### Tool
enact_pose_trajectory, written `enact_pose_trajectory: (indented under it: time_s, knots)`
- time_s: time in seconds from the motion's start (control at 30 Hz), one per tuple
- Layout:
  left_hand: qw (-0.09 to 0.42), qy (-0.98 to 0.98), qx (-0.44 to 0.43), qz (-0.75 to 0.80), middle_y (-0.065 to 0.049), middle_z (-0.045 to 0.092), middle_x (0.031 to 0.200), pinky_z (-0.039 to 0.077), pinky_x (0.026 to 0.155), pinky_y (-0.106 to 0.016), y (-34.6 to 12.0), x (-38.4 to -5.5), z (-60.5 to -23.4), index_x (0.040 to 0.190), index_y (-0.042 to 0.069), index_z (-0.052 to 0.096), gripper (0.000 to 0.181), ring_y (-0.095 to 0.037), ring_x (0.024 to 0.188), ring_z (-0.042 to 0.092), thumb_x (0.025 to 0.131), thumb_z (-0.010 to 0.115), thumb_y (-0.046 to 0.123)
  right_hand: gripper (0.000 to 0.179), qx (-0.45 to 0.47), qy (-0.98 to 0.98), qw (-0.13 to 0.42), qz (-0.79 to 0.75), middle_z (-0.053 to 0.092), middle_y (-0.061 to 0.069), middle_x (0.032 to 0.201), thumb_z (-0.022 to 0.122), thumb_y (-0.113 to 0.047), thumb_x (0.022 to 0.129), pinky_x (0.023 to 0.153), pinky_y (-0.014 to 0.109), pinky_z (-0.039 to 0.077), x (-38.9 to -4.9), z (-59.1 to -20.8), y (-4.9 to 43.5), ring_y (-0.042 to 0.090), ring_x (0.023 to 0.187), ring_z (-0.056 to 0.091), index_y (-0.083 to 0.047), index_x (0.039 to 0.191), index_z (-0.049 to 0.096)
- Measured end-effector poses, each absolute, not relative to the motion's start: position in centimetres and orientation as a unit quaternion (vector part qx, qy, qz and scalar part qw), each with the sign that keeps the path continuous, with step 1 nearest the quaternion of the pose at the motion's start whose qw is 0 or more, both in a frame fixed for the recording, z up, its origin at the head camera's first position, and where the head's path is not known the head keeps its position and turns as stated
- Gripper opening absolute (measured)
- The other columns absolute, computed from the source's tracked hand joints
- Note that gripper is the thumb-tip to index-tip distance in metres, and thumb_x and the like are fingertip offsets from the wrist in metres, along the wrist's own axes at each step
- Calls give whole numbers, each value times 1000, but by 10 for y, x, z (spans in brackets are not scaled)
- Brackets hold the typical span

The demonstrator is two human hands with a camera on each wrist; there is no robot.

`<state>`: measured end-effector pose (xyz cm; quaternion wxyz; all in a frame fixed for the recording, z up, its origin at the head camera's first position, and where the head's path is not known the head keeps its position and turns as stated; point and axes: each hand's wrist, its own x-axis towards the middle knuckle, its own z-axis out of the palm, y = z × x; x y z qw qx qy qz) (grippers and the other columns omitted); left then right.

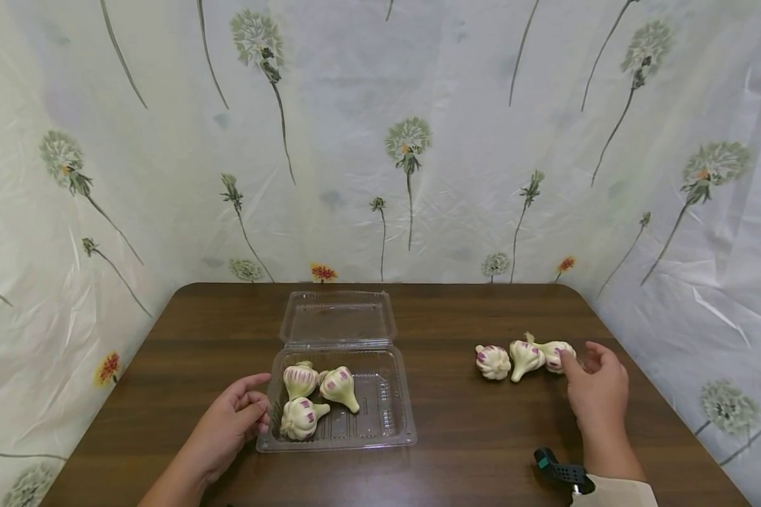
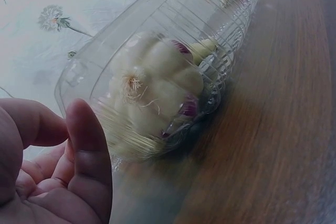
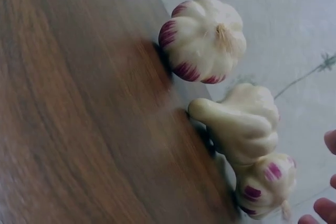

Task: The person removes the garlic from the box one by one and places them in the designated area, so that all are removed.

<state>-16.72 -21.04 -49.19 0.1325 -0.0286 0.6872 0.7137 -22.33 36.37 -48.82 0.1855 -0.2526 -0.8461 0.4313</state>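
A clear plastic clamshell container [image 1: 408,422] lies with its lid [image 1: 339,324] folded back. Three garlic bulbs [image 1: 300,420] with purple streaks sit in its left part. My left hand [image 1: 231,422] is at the container's left edge, thumb and curled forefinger pinching the rim, as the left wrist view shows from close by. Three more bulbs lie on the table at right: a left one [image 1: 493,362], a middle one [image 1: 525,358] and a right one [image 1: 554,354]. Around the rightmost bulb my right hand [image 1: 599,394] reaches with spread fingers; its fingertips [image 3: 326,209] show beside that bulb.
The brown wooden table [image 1: 444,465] has rounded far corners. Behind and on both sides hangs a pale curtain [image 1: 342,141] printed with dandelions. A black strap [image 1: 561,470] juts from my right wrist, low over the table.
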Motion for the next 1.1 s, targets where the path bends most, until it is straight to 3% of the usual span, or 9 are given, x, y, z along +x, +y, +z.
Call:
enact_pose_trajectory:
  time_s: [0.4,0.93,1.1]
  knots:
    - [132,688,-26,713,-5,58,104,58,73,-25,-212,-168,-492,157,2,34,53,-14,86,59,106,50,1,70,-235,-846,209,431,45,23,154,64,-43,102,110,60,43,-220,-480,353,44,139,46,-4,157,44]
    - [133,684,-30,717,-4,57,103,57,72,-24,-210,-166,-488,158,1,32,54,-13,85,57,108,51,2,61,-179,-838,231,460,50,22,149,68,-34,101,117,51,44,-218,-473,323,38,139,51,-4,152,51]
    - [130,683,-42,718,-4,57,102,57,71,-25,-209,-167,-490,158,3,34,53,-14,85,58,107,51,1,62,-172,-838,219,469,50,16,149,70,-36,101,117,46,45,-217,-471,314,32,141,51,-9,153,51]
